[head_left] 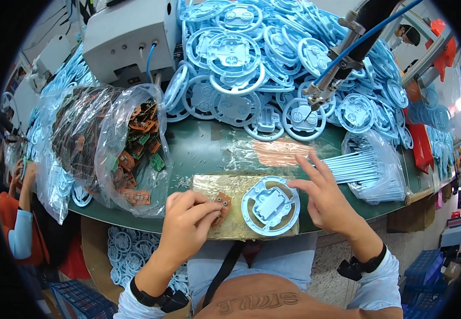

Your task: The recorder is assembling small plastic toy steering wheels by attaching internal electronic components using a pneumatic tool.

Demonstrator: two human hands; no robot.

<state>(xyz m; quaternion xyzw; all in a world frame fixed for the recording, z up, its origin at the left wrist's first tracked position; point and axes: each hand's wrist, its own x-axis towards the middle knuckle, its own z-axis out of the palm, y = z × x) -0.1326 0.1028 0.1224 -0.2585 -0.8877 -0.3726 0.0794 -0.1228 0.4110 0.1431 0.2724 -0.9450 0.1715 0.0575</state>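
Between the thumb and fingers of my left hand [186,222] is a small orange-brown circuit board [222,207], held over the left part of a worn, yellowish work block [217,183]. A round light-blue plastic steering-wheel part [269,206] lies on the block's right side, its moulded hollow facing up. My right hand [323,196] hovers at the upper right rim of that part, fingers spread and nothing in them. Whether a fingertip touches the rim, I cannot tell.
A clear bag of circuit boards [140,133] lies open at left. Piled blue wheel parts [235,53] fill the back. A metal driver tool [320,93] hangs above the table [204,143]. Bagged light-blue sticks [368,167] lie at right. Another person's arm [23,212] shows far left.
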